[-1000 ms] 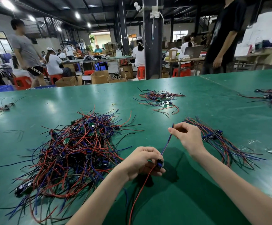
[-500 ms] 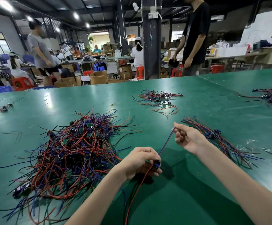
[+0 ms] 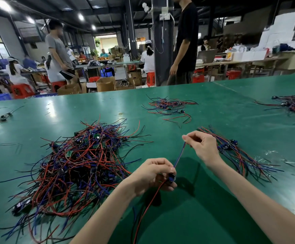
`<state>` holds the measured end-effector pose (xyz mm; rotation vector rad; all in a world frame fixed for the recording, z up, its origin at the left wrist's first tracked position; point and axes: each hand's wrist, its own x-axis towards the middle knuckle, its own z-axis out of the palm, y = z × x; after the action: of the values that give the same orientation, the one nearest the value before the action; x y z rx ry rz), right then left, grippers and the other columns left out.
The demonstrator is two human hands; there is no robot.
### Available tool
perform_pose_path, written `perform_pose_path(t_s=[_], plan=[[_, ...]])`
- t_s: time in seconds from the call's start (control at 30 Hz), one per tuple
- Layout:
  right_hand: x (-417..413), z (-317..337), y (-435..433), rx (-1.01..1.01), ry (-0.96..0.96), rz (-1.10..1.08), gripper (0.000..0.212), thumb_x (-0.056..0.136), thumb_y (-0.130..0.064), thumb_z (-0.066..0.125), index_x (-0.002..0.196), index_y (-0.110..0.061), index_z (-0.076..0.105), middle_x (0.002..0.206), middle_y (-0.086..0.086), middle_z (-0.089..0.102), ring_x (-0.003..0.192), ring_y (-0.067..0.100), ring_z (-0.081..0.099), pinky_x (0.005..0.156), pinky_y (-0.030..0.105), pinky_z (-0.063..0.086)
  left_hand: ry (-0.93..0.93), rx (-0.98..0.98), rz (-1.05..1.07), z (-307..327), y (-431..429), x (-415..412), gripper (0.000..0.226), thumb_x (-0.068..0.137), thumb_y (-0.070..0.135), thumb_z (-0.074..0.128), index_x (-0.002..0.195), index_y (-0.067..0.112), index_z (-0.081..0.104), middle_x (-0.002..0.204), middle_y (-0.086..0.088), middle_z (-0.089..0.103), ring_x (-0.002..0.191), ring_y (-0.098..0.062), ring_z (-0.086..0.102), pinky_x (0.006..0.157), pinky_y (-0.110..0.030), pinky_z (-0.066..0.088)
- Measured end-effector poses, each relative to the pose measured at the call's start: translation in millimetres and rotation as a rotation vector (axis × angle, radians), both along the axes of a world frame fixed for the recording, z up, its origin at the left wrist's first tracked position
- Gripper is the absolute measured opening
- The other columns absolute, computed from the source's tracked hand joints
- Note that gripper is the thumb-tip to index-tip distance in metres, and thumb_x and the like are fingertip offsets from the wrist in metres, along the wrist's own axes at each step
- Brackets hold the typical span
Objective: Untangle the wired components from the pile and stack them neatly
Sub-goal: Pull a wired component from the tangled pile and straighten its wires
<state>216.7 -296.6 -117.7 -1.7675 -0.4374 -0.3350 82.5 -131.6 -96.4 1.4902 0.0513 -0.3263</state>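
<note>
Pinching a thin blue wire [image 3: 179,154], the right hand [image 3: 203,147] holds it straight. The left hand [image 3: 152,174] clamps fingers [image 3: 160,162] round its black component [image 3: 171,177].

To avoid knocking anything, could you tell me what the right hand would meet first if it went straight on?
Probably the small loose heap of wires beyond it. The right hand, pinching a blue wire, points away and leftward over bare green table; its height above the table is unclear.

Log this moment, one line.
left hand: holds wired component | right hand: pinches its blue wire | tangled pile: left | stack: right
</note>
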Motion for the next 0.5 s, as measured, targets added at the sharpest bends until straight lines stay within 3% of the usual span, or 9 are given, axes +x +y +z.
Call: perform_pose_path(t_s=[0.1, 0.2, 0.3, 0.4, 0.5], plan=[[-1, 4, -1, 0.157, 0.159, 0.034, 0.020, 0.081, -0.018, 0.074, 0.064, -0.011, 0.067, 0.052, -0.006, 0.056, 0.049, 0.006, 0.045, 0.051, 0.015, 0.039, -0.003, -0.001, -0.011, 0, 0, 0, 0.020, 0.089, 0.000, 0.056, 0.073, 0.010, 0.060, 0.069, -0.009, 0.064, 0.060, -0.025, 0.067, 0.053, -0.029, 0.055], [0, 10, 2, 0.466, 0.527, 0.123, 0.021, 0.082, -0.009, 0.070, 0.063, -0.005, 0.062, 0.048, -0.001, 0.048, 0.038, 0.007, 0.038, 0.040, 0.016, 0.033, -0.004, -0.010, -0.018, 0, 1, 0, 0.019, 0.090, -0.001, 0.055, 0.074, 0.010, 0.060, 0.070, -0.010, 0.064, 0.060, -0.025, 0.067, 0.053, -0.030, 0.055], [2, 12, 1, 0.646, 0.812, 0.260, 0.024, 0.089, -0.008, 0.060, 0.065, -0.005, 0.056, 0.044, -0.002, 0.041, 0.032, 0.005, 0.031, 0.034, 0.016, 0.025, -0.002, -0.013, -0.014, 1, 0, 0, 0.017, 0.090, -0.001, 0.054, 0.076, 0.009, 0.059, 0.069, -0.010, 0.064, 0.059, -0.024, 0.067, 0.053, -0.030, 0.056], [2, 12, -1, 0.747, 0.969, 0.353, 0.026, 0.091, -0.013, 0.056, 0.066, -0.008, 0.052, 0.039, -0.007, 0.040, 0.030, 0.005, 0.031, 0.033, 0.014, 0.026, 0.000, -0.012, -0.005, 1, 0, 1, 0.018, 0.090, -0.001, 0.054, 0.076, 0.009, 0.059, 0.067, -0.009, 0.064, 0.058, -0.024, 0.066, 0.051, -0.029, 0.055], [2, 14, -1, 0.745, 0.988, 0.385, 0.026, 0.091, -0.014, 0.056, 0.066, -0.008, 0.052, 0.040, -0.007, 0.040, 0.031, 0.004, 0.031, 0.034, 0.015, 0.029, 0.000, -0.023, -0.013, 1, 1, 0, 0.018, 0.090, -0.001, 0.053, 0.076, 0.009, 0.059, 0.067, -0.009, 0.064, 0.057, -0.023, 0.067, 0.051, -0.029, 0.055]])
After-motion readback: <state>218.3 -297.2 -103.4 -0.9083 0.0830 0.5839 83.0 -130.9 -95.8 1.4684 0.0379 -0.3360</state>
